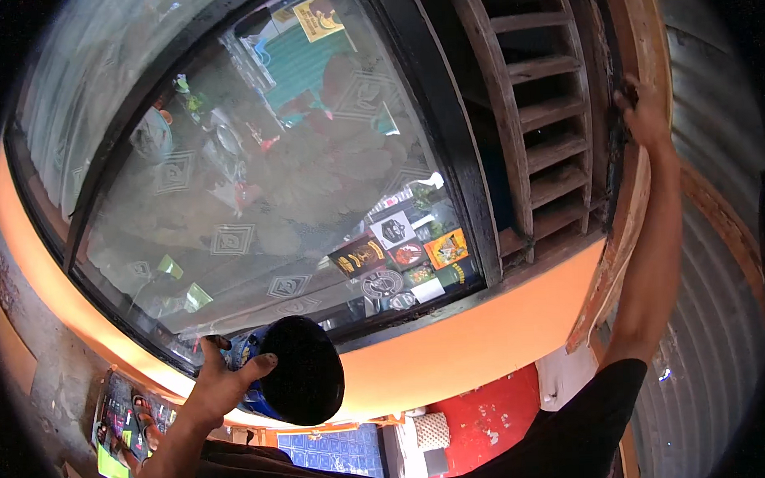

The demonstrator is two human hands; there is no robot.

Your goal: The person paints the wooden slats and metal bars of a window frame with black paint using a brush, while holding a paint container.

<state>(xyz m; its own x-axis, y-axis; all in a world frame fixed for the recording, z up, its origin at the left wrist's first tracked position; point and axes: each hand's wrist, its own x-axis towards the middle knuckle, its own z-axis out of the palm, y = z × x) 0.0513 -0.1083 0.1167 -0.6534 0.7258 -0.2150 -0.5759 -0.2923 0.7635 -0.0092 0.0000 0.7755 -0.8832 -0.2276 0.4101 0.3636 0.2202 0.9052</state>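
Note:
My left hand [222,386] grips the rim of a blue paint can [307,368], thumb over the edge and fingers on its outer side. The can is tilted toward me, and its inside looks black. Dark smears mark my thumb and fingertips. At the upper right, my right hand [646,116] is raised with its fingers curled, against the dark edge of a wooden frame [617,159]. Whatever those fingers hold, if anything, is too small to make out. Between my hands lies a black-framed window [295,158] with stickers [391,230] on its glass.
Wooden slats [551,115] form a vent beside the window. An orange wall [478,320] runs beneath it. Corrugated metal sheeting [697,312] stands at the right. Below are a red floor [490,416], blue tiles [331,447] and sandalled feet [145,424] at the lower left.

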